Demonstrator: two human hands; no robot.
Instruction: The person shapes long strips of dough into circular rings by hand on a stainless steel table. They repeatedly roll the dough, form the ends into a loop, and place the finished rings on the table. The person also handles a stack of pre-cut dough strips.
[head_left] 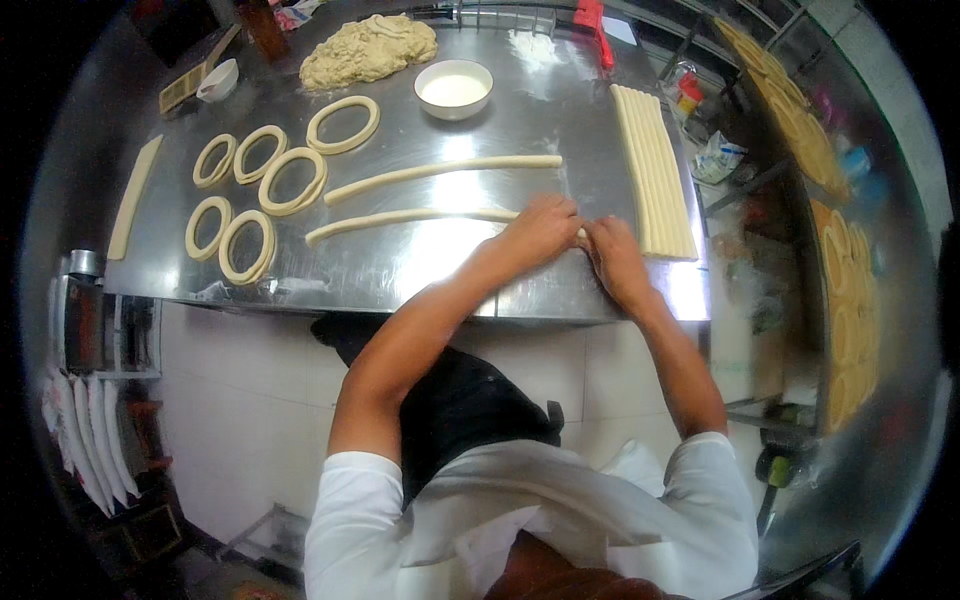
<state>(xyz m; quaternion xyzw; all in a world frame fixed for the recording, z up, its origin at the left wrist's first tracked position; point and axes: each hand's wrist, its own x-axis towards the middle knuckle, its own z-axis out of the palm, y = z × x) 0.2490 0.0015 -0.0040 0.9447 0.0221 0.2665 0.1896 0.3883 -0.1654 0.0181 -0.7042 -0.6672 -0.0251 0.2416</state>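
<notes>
A long dough strip (pixel 400 220) lies on the steel table near its front edge. My left hand (pixel 545 226) has its fingers closed over the strip towards its right end. Close beside it, my right hand (pixel 612 255) pinches the tip of the same strip, and a small bit of dough shows between the two hands. The fingers hide much of that end. Just beyond lies a second dough strip (pixel 445 171), untouched. Several dough rings, one of them a larger dough ring (pixel 314 124), rest to the left. Right of my hands are long strips laid side by side in a dough slab (pixel 650 170).
At the back sit a dough mound (pixel 365 52), a white bowl of pale liquid (pixel 455 106), a flour patch (pixel 537 50) and a red-handled tool (pixel 593 28). A flat dough piece (pixel 133 205) lies far left, near a small white bowl (pixel 218 82). Racked trays of shaped dough (pixel 845 310) stand right.
</notes>
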